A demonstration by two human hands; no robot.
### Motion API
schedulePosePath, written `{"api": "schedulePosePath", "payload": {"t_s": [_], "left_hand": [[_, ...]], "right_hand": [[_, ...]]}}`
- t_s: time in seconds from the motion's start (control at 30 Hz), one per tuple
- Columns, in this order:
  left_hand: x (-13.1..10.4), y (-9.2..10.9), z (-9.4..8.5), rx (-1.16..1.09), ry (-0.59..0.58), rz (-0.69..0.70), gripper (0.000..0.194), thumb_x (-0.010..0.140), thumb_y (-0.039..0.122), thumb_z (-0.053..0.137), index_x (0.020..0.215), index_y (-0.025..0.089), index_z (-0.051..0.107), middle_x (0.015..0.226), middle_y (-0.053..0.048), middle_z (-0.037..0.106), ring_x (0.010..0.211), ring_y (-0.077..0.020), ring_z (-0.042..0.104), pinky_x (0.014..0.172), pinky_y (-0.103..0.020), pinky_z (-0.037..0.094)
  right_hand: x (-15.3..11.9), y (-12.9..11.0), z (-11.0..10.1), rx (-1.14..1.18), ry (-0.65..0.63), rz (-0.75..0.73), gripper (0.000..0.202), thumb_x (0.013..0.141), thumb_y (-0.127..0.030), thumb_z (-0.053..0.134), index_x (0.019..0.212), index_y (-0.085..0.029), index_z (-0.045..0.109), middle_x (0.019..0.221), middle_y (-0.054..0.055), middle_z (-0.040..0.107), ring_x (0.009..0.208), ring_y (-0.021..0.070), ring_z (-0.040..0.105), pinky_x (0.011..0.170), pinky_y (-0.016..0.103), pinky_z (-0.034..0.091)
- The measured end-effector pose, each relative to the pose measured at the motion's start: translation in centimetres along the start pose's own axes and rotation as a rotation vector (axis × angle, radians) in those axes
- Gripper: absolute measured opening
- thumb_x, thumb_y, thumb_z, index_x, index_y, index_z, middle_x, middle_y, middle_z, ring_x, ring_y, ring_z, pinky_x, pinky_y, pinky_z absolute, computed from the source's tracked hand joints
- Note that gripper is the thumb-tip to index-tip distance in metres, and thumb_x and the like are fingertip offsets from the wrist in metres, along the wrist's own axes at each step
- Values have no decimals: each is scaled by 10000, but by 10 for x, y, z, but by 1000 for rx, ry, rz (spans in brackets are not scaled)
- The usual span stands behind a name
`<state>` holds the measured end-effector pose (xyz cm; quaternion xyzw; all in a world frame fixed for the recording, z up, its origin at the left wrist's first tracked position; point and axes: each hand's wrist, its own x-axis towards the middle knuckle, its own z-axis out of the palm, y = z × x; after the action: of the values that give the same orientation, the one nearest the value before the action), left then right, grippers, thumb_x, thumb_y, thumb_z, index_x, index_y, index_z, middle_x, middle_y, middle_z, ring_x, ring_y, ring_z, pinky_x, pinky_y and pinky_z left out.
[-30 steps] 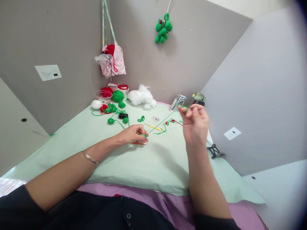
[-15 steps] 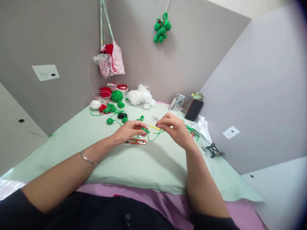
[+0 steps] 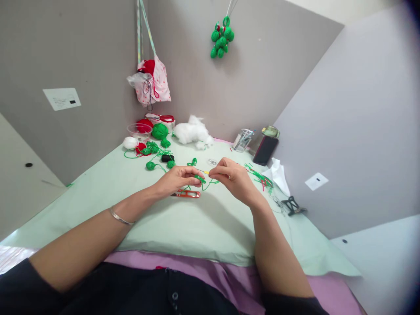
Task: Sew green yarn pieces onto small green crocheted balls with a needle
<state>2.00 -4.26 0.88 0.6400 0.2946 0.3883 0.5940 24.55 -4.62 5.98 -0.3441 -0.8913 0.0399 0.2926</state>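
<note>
My left hand is closed, thumb against fingers, on a small green crocheted piece partly hidden by the fingertips. A strand of green yarn loops from that piece to just under my right hand. Thumb and fingertips of the right hand are pinched together close by; whatever sits between them is too small to make out. Behind these fingertips shows the yellow handle of a thin hook. Orange thread snips lie beneath the left hand, partly covered. A little green crocheted piece rests just beyond.
Green yarn balls, a clear bowl and a black case stand back left. White stuffing lies behind. To the right are a glass, a phone, yarn scraps and a black stand.
My right hand has come slightly left towards the left hand and now covers more of the yellow handle. The left hand has hardly moved.
</note>
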Motion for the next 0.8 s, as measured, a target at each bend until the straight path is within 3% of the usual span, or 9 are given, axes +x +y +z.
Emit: {"api": "schedulePosePath", "payload": {"t_s": [0.53,0.8], "left_hand": [[0,0,2,-130,-36,-10,305,781,321,712,1022,151,632,889,-49,676,848,-169,643,817,-331,519],[-2,3,0,-139,-83,6,286,825,349,682,1033,157,640,1010,-54,651,970,-174,627,956,-364,479]], "right_hand": [[2,-3,4,138,-44,15,155,922,-226,564,900,-240,717,822,13,551,775,128,553,719,262,428],[1,-2,2,177,-13,19,149,914,-185,573,903,-225,717,820,14,555,773,123,552,713,256,430]]}}
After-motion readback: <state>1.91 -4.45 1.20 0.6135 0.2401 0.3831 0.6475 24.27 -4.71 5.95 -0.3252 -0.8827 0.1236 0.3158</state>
